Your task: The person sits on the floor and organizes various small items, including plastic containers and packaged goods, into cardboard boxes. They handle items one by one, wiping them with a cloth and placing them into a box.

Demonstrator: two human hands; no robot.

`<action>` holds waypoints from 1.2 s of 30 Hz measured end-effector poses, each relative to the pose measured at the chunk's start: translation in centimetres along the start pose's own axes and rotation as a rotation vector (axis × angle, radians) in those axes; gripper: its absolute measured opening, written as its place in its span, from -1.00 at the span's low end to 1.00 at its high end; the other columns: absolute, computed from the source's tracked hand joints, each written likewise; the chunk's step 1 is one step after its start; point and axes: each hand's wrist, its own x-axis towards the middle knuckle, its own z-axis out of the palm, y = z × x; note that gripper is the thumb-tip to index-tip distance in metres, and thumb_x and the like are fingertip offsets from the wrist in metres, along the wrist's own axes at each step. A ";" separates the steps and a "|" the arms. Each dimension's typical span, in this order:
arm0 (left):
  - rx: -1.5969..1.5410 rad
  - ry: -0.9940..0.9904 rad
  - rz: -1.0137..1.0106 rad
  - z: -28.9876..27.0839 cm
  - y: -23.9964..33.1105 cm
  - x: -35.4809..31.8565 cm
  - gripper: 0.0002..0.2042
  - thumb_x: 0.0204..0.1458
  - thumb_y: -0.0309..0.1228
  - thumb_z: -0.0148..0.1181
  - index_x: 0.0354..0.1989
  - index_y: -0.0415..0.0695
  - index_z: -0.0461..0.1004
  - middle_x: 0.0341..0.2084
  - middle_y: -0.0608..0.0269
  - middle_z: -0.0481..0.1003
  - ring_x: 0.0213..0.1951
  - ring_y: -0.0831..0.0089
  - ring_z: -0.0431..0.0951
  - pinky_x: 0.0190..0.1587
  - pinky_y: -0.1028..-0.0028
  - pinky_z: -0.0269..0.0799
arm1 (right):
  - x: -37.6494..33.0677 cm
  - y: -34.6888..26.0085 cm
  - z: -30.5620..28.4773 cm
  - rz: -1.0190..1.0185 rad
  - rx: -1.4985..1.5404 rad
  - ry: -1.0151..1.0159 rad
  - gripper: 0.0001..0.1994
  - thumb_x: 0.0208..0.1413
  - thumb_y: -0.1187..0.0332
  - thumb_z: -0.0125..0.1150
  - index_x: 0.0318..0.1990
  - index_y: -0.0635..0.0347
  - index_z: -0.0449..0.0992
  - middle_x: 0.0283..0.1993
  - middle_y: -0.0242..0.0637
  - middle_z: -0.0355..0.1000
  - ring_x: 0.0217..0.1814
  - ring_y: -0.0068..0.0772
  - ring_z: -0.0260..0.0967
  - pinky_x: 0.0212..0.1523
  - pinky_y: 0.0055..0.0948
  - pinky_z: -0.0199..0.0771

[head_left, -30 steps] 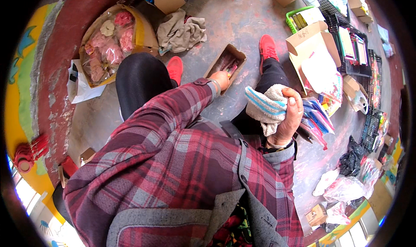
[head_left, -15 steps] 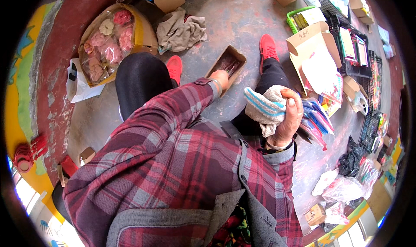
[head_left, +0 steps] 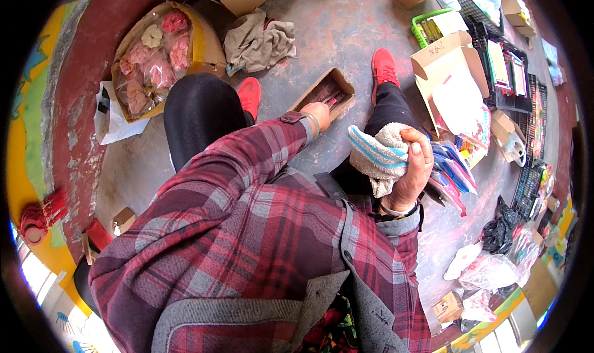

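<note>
My right hand is closed round a bunched white towel with blue stripes, held above my right thigh. My left hand reaches to the near side of a small open cardboard box on the floor between my shoes. Its fingers are curled over the near end of the box. A slim pink item sticks out at the fingertips, inside the box; its kind is too small to tell. The fingertips themselves are partly hidden.
A round carton of wrapped pink flowers stands at the left, with a crumpled grey-brown cloth beyond. On the right are an open cardboard box, a green basket, black crates, colourful packets and plastic bags.
The small box has shifted slightly right and turned a little, and my left hand has moved slightly right with it. My right hand and the towel have hardly moved.
</note>
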 end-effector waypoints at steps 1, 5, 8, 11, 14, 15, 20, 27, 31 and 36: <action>0.013 -0.013 0.026 0.1 0.0 0.0 -0.77 -0.16 -0.39 0.15 -0.31 -0.20 0.56 -0.29 -0.04 0.51 -0.18 0.10 0.52 -0.14 0.30 0.44 | 0.0 -0.1 0.0 0.001 0.002 -0.004 -0.72 0.07 0.29 0.02 -0.24 0.38 0.43 -0.19 -0.16 0.40 -0.17 -0.38 0.37 -0.06 -0.45 0.34; 0.025 0.013 0.071 -0.5 0.3 -0.7 -0.75 -0.16 -0.30 0.19 -0.36 -0.21 0.56 -0.34 -0.08 0.52 -0.24 0.07 0.54 -0.18 0.27 0.45 | 0.1 0.0 0.1 -0.010 -0.021 -0.020 -0.72 0.06 0.28 0.02 -0.24 0.38 0.43 -0.19 -0.16 0.40 -0.17 -0.38 0.36 -0.06 -0.46 0.32; 0.022 0.051 0.064 -0.2 0.0 -0.3 -0.77 -0.15 -0.33 0.17 -0.36 -0.22 0.56 -0.34 -0.07 0.52 -0.23 0.07 0.54 -0.17 0.26 0.45 | 0.0 0.1 -0.1 -0.011 -0.036 -0.018 -0.72 0.05 0.28 0.03 -0.24 0.38 0.43 -0.19 -0.16 0.40 -0.17 -0.38 0.36 -0.06 -0.46 0.31; -0.007 0.085 0.026 0.7 -0.6 1.0 -0.78 -0.14 -0.35 0.14 -0.35 -0.21 0.56 -0.33 -0.06 0.52 -0.22 0.07 0.54 -0.16 0.26 0.44 | 0.1 0.0 -0.1 -0.004 0.030 -0.036 -0.75 0.05 0.34 0.07 -0.26 0.41 0.46 -0.16 -0.08 0.43 -0.12 -0.32 0.37 0.00 -0.42 0.30; -0.007 0.093 -0.017 -0.6 -0.3 0.2 -0.75 -0.09 -0.39 0.06 -0.26 -0.21 0.53 -0.25 -0.03 0.51 -0.15 0.11 0.51 -0.11 0.29 0.43 | 0.0 0.0 0.0 0.003 -0.048 -0.008 -0.72 0.05 0.29 0.03 -0.24 0.38 0.42 -0.20 -0.16 0.41 -0.18 -0.37 0.36 -0.06 -0.46 0.32; -0.005 0.091 -0.034 -1.4 -0.2 -0.5 -0.74 -0.07 -0.41 0.02 -0.21 -0.21 0.52 -0.21 -0.02 0.50 -0.11 0.13 0.50 -0.08 0.31 0.42 | 0.0 0.0 0.1 0.007 -0.040 -0.006 -0.72 0.05 0.29 0.03 -0.24 0.38 0.42 -0.20 -0.15 0.41 -0.18 -0.37 0.37 -0.06 -0.46 0.32; -0.025 0.074 0.009 0.8 -1.7 1.9 -0.74 0.00 -0.44 -0.10 -0.23 -0.24 0.51 -0.22 -0.09 0.49 -0.13 0.07 0.51 -0.08 0.25 0.41 | 0.2 -0.1 0.2 -0.007 -0.043 -0.035 -0.72 0.05 0.29 0.02 -0.24 0.39 0.42 -0.20 -0.14 0.41 -0.18 -0.37 0.37 -0.06 -0.46 0.32; -0.105 0.153 0.027 2.2 -1.4 1.1 -0.74 0.01 -0.45 -0.14 -0.28 -0.27 0.51 -0.27 -0.13 0.50 -0.17 0.04 0.52 -0.11 0.21 0.42 | 0.3 -0.1 0.4 -0.004 -0.081 -0.046 -0.72 0.04 0.30 0.01 -0.25 0.40 0.43 -0.18 -0.13 0.41 -0.18 -0.37 0.36 -0.06 -0.46 0.30; -0.092 0.137 -0.002 0.6 -1.1 -0.2 -0.77 -0.03 -0.47 -0.08 -0.32 -0.26 0.52 -0.28 -0.12 0.50 -0.16 0.06 0.52 -0.12 0.24 0.42 | 0.3 -0.2 0.6 -0.016 -0.113 -0.062 -0.72 0.05 0.30 -0.01 -0.26 0.39 0.43 -0.19 -0.12 0.41 -0.16 -0.35 0.35 -0.05 -0.45 0.28; 0.039 -0.004 -0.014 0.3 -1.3 -0.1 -0.81 -0.11 -0.46 0.07 -0.34 -0.26 0.54 -0.34 -0.13 0.51 -0.20 0.05 0.53 -0.19 0.24 0.45 | 0.3 -0.2 0.6 -0.019 -0.107 -0.060 -0.73 0.05 0.30 -0.01 -0.27 0.39 0.44 -0.19 -0.12 0.41 -0.15 -0.34 0.35 -0.03 -0.44 0.26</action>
